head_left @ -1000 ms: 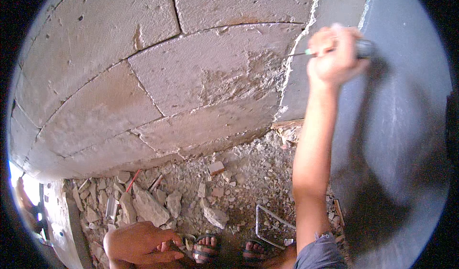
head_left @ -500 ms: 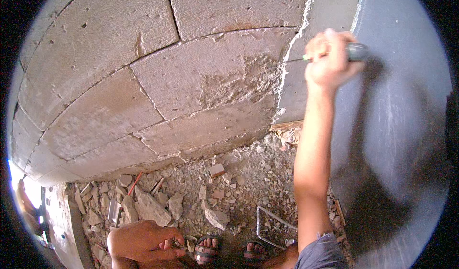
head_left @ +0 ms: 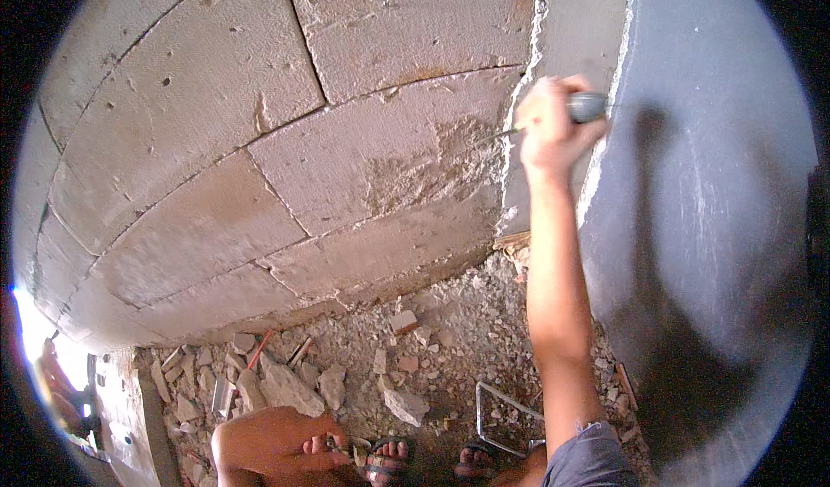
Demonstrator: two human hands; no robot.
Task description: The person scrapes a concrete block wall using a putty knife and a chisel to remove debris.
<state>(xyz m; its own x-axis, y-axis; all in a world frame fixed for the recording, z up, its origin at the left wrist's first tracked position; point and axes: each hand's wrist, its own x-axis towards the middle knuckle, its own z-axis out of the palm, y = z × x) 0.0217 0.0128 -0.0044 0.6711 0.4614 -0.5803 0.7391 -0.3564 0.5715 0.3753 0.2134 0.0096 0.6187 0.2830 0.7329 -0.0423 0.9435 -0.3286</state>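
Observation:
My right hand [head_left: 551, 137] is closed around a tool with a rounded grey handle [head_left: 586, 107]. A thin dark shaft or edge-on blade sticks out to the left, its end over the rough patch [head_left: 462, 154] of the block wall [head_left: 346, 132], near the ragged white seam [head_left: 510, 145]. Motion blurs the hand somewhat. Low in the view, my left hand [head_left: 320, 454] is beside my bent leg, with its fingers curled. Something small and thin shows at its fingertips, next to my sandalled foot [head_left: 387, 463]; I cannot make out what it is.
Broken stone chunks [head_left: 294, 385] and gravel cover the ground. A bent pale metal frame [head_left: 481, 413] lies by my feet, and a thin red stick [head_left: 259, 350] rests among the rubble. A smooth grey-blue wall [head_left: 692, 184] stands at the right. Another person [head_left: 59, 383] shows at the far left.
My right hand has moved left and slightly down with the tool, toward the rough patch. The whole view has shifted slightly. My left hand remains low beside my leg.

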